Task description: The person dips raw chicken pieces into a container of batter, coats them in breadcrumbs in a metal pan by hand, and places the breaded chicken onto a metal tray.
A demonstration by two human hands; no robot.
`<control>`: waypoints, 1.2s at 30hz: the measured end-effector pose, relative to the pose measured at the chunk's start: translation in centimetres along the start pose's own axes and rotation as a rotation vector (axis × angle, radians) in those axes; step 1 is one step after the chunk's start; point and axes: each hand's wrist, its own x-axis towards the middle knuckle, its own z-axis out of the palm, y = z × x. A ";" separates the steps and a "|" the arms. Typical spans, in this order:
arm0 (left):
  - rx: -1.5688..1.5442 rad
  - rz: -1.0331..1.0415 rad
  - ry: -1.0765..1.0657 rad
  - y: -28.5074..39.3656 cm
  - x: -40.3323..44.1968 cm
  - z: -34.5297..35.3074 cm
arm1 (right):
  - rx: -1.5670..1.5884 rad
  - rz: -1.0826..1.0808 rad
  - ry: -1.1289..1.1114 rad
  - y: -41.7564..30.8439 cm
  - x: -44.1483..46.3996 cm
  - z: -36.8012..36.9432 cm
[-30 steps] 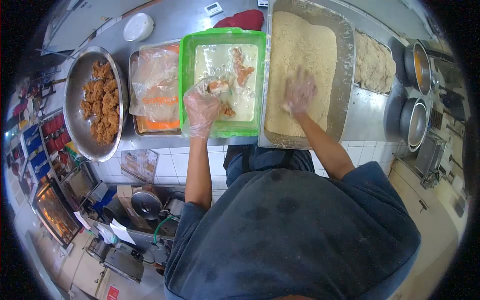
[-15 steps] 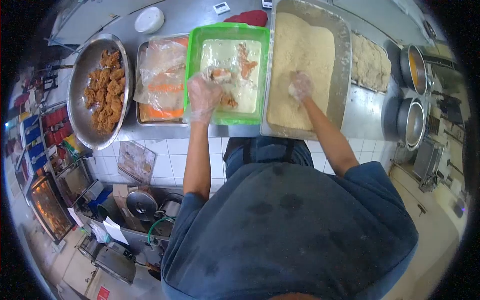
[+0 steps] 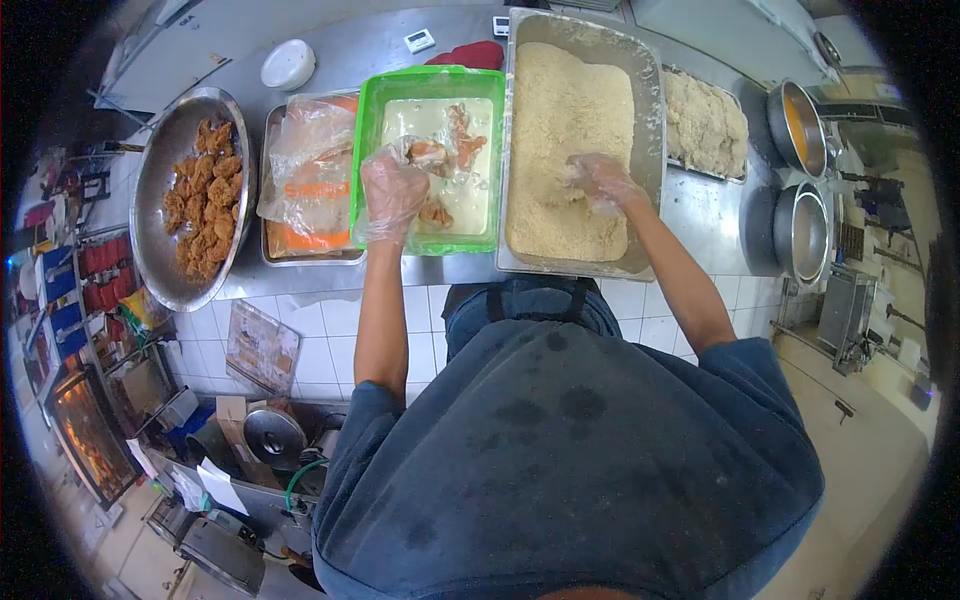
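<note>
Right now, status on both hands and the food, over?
Left hand gripping a meat piece over the green tub. Right hand at the powder, grip unclear. Walls of tub and pan between them.

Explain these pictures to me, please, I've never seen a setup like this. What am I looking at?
There's no robot: these are a person's own hands in clear plastic gloves. Every picture comes from one camera worn on the head, looking down, so the dark shirt fills the bottom.

On the metal counter, from left to right, are an oval metal bowl of browned pieces, plastic bags on a tray, a green tub of white liquid, a large metal pan of pale crumbs, a smaller tray with a pale, lumpy heap, and two round metal bowls.

The left hand holds a pinkish piece over the tub. The right hand is in the crumbs; I can't tell whether it holds anything.
</note>
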 end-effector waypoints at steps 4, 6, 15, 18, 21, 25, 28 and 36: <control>0.092 0.038 0.047 0.0 0.2 -0.1 | -0.043 -0.123 0.274 0.4 -2.7 -2.5; 0.098 0.049 0.083 1.8 0.1 -1.2 | 0.029 -0.130 0.390 -0.2 -4.2 -4.5; 0.228 -0.037 0.118 10.3 0.2 -2.6 | 0.365 -0.076 0.481 3.7 -4.9 -5.7; 0.312 -0.073 0.187 11.6 -0.5 -1.8 | 0.417 -0.085 0.420 4.9 -8.3 -14.0; 0.280 -0.072 0.209 13.0 -0.8 -0.7 | 0.789 -0.099 0.359 11.3 -8.1 -16.0; 0.229 -0.160 0.233 16.0 -1.3 0.7 | 0.615 -0.088 0.291 18.0 -10.5 -21.3; 0.236 -0.187 0.258 18.3 -1.6 1.9 | 0.785 0.042 0.149 24.7 -10.0 -23.3; 0.274 -0.158 0.277 21.7 -1.9 5.1 | -0.100 -0.139 0.104 38.8 -0.5 -22.2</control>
